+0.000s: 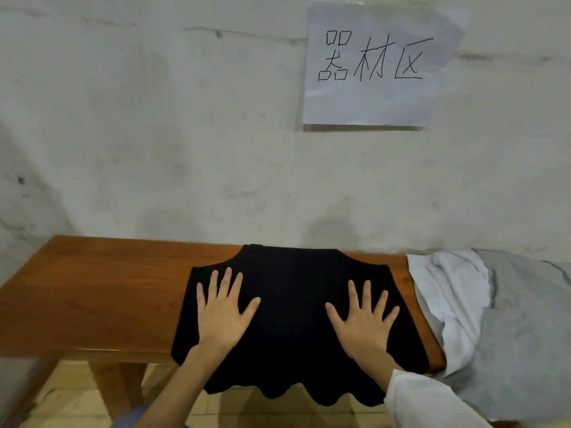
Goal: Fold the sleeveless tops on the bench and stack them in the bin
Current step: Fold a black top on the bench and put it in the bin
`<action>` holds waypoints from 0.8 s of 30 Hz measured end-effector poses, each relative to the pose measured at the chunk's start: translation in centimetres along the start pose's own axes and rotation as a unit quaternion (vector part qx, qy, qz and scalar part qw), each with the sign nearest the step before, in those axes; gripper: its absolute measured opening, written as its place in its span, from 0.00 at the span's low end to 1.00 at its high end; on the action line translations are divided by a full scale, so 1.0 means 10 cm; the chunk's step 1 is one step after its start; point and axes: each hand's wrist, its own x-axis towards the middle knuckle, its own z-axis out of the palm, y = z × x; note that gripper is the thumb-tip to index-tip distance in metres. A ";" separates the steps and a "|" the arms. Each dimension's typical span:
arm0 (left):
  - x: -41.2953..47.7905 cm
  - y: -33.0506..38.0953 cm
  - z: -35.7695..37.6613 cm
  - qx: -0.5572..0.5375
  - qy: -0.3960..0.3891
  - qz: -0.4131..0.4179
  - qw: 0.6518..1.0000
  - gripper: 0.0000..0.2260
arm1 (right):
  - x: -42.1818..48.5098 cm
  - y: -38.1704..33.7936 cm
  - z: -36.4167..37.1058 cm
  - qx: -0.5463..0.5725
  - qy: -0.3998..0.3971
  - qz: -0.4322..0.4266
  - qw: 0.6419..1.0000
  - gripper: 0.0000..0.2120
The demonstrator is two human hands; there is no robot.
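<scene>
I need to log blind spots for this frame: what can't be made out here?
Head view only:
Bin: nowhere in frame.
Black top: patches hidden under the left hand and right hand.
White garment and grey garment: heaped, grey one cut by the right edge; type unclear.
Bench: right end buried under that heap.
</scene>
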 end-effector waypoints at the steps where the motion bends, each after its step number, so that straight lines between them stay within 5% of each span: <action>1: -0.02 -0.04 0.04 0.014 -0.018 0.003 1.000 0.41 | 0.00 0.00 0.00 -0.003 0.000 0.003 1.000 0.37; 7: 0.11 0.02 -0.05 0.046 -0.095 -0.074 0.992 0.36 | 0.00 0.05 -0.09 -0.004 -0.045 -0.002 0.999 0.38; 10: 0.05 -0.01 -0.07 0.025 -0.084 -0.068 0.994 0.34 | 0.04 0.13 -0.29 0.093 -0.094 -0.017 0.991 0.37; 14: -0.45 -0.01 -0.12 -0.102 0.087 0.114 0.984 0.15 | -0.40 0.32 -0.51 0.283 0.030 -0.080 0.955 0.14; 16: -0.83 0.03 -0.15 -0.171 0.080 0.150 0.971 0.09 | -0.73 0.38 -0.46 0.311 0.009 -0.113 0.944 0.04; 20: -1.23 0.00 -0.01 -0.276 0.035 0.028 0.960 0.07 | -1.04 0.56 -0.12 0.314 -0.114 -0.096 0.938 0.10; 24: -1.37 -0.18 0.30 -0.376 -0.036 -0.141 0.915 0.10 | -1.01 0.84 0.31 0.343 -0.159 0.019 0.925 0.09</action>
